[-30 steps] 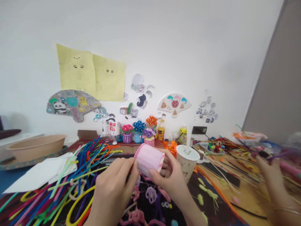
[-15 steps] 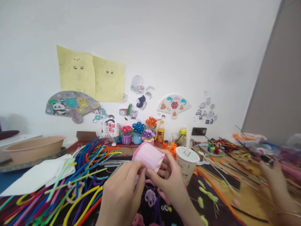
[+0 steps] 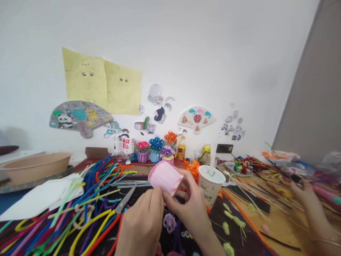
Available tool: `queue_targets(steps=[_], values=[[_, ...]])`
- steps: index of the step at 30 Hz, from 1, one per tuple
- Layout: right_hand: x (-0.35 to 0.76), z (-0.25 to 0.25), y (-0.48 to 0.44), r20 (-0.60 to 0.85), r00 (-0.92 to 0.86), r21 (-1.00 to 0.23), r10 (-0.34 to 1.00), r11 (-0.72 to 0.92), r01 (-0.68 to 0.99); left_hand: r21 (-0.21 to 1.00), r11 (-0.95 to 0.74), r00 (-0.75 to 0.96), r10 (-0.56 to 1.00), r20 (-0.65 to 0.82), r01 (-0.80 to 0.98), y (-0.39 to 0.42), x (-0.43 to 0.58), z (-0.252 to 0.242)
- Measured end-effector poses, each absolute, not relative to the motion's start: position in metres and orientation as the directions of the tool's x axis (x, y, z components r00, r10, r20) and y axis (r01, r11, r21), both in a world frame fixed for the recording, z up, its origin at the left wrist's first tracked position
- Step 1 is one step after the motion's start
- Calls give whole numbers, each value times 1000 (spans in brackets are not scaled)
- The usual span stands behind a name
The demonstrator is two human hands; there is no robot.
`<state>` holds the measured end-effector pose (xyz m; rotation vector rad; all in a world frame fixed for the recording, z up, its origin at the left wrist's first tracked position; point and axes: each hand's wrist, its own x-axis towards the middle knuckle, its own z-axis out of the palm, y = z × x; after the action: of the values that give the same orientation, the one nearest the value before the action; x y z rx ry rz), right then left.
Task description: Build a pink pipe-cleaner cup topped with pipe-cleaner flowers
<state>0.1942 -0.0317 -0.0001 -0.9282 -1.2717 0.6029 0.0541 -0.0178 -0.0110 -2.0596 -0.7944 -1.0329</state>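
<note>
I'm watching both hands hovering over the cluttered table (image 3: 277, 227), wrists running off the bottom edge. The right hand (image 3: 191, 209) is pinching the pink cup (image 3: 164, 176), thumb at its striped rim and fingers behind it. It is holding the cup tilted on its side, just left of the paper cup (image 3: 210, 185). The left hand (image 3: 144, 222) is curling in at the pink cup's lower edge. Its fingertips are hiding behind its knuckles, so I cannot tell whether it is gripping. A co-worker's hand (image 3: 303, 190) is blurring at far right.

Bright, even light washes out the wall (image 3: 186, 42); soft shadows beneath the paper fans (image 3: 196, 119); edges bow, right side blurs.
</note>
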Motion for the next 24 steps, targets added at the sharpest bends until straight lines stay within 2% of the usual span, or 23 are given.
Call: queue_targets(steps=[4, 10, 17, 20, 24], values=[[193, -1, -31, 532, 218, -847, 818, 520, 111, -288, -591, 457, 156, 876, 753, -19, 58, -7], [191, 4, -35, 503, 234, -864, 832, 482, 145, -138, -677, 319, 150, 936, 723, -21, 68, -1], [194, 5, -37, 504, 258, -863, 824, 475, 169, -140, -647, 308, 154, 939, 750, -18, 60, 1], [196, 4, -36, 475, 275, -880, 836, 457, 132, 32, -617, 156, 248, 956, 786, -13, 46, 10], [199, -1, -33, 454, 241, -888, 858, 459, 40, 31, -724, 178, 211, 961, 689, -13, 41, 18]])
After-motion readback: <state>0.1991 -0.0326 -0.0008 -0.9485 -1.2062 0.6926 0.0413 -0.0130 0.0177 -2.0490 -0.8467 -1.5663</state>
